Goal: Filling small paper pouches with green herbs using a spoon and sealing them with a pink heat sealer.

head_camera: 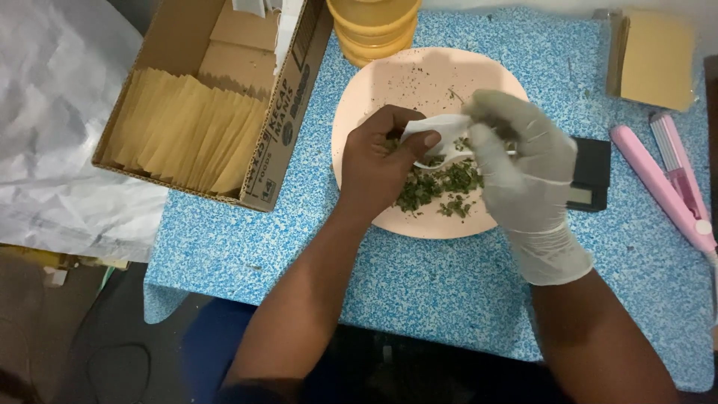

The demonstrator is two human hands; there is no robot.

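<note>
Surface: blue-and-white speckled tabletop (419, 292), seen from above, with crumpled white paper (60, 112) lying off its left edge.
Plate: 1 round pale pink plate (389, 75) is set near the middle of the tabletop; dark specks are scattered over its upper part.
Herbs: a loose pile of dried green leaves (437, 187) is heaped on the lower half of the plate, just under both hands.
Left hand: the bare left hand (378, 168) is closed on the small white pouch (441, 131), which is pinched between thumb and fingers above the herbs.
Right hand: the right hand (523, 172), covered by a white glove, is curled narrowly, its fingertips brought to the mouth of the pouch; a thin pale utensil seems to be held there (too hidden to be told for sure).
Box: 1 open cardboard box (288, 120) is placed at the upper left, tilted, and is packed with a row of tan paper sachets (187, 131).
Jars: yellow translucent containers (372, 26) are stacked just above the plate, touching its rim in the view.
Scale: a small black flat device (591, 176) is partly covered by the gloved hand.
Sealer: 1 pink clamp-like tool (669, 183) is laid at the right, well apart from the plate.
Packets: a tan stack (658, 56) is kept at the upper right corner.
</note>
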